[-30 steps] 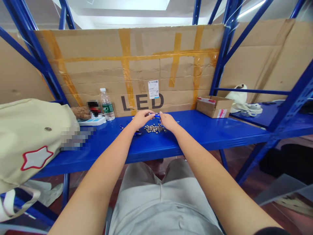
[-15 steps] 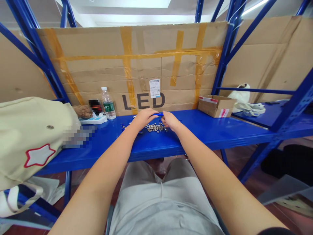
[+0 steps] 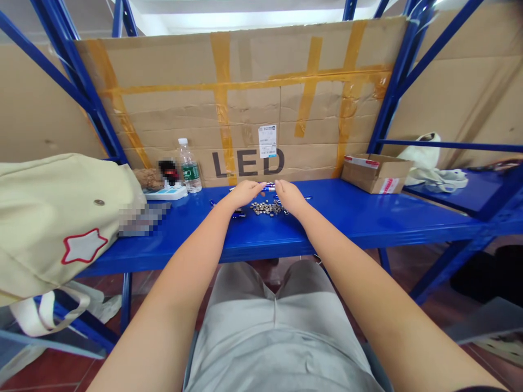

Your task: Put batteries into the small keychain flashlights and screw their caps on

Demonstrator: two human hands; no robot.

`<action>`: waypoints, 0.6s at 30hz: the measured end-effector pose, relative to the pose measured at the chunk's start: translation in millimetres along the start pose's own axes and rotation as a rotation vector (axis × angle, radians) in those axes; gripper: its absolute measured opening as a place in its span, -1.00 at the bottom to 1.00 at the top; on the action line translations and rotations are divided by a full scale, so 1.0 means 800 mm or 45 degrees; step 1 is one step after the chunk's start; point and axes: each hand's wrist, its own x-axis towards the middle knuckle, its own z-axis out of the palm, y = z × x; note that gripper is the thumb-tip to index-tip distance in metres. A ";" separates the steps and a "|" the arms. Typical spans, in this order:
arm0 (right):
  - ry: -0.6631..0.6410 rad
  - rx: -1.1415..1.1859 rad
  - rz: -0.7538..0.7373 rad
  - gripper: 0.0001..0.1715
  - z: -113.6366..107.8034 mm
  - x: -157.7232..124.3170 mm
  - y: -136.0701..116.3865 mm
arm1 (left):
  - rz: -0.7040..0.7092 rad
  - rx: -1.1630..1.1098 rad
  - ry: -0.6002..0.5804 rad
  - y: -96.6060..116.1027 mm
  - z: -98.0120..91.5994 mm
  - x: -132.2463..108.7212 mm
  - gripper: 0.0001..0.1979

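Both hands are over the blue tabletop [image 3: 261, 239]. My left hand [image 3: 245, 194] and my right hand [image 3: 289, 197] face each other, fingertips a short way apart. Between their fingertips some blue and silver pen-like items [image 3: 269, 188] show, and whether either hand grips one cannot be made out. A pile of small metallic pieces [image 3: 265, 208] lies just in front of the hands. More blue pen-like items [image 3: 238, 214] lie beside my left wrist, partly hidden by the arm. Another thin blue item pokes out right of my right hand.
At the left sit a cream bag [image 3: 53, 218] with a star, a power strip [image 3: 168, 193] and a water bottle [image 3: 190, 170]. A small cardboard box [image 3: 373, 173] stands at the right. A large cardboard sheet [image 3: 163, 117] closes off the back, between blue posts.
The view has shifted slightly. My fingertips, which met around a blue item, have moved apart, and blue and silver items now show between them.
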 end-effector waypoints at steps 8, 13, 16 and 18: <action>-0.056 -0.313 -0.133 -0.60 0.001 -0.011 -0.026 | -0.424 -0.396 -0.300 -0.016 -0.009 0.001 -0.46; -0.051 -0.240 -0.040 -0.58 0.003 -0.007 -0.018 | -0.294 -0.519 -0.229 -0.012 -0.009 -0.002 -0.58; -0.043 -0.199 -0.032 -0.58 0.005 -0.003 -0.011 | -0.188 -0.541 -0.208 -0.011 -0.008 -0.003 -0.65; -0.043 -0.197 -0.042 -0.58 0.006 -0.003 -0.011 | -0.181 -0.511 -0.190 -0.011 -0.006 -0.003 -0.64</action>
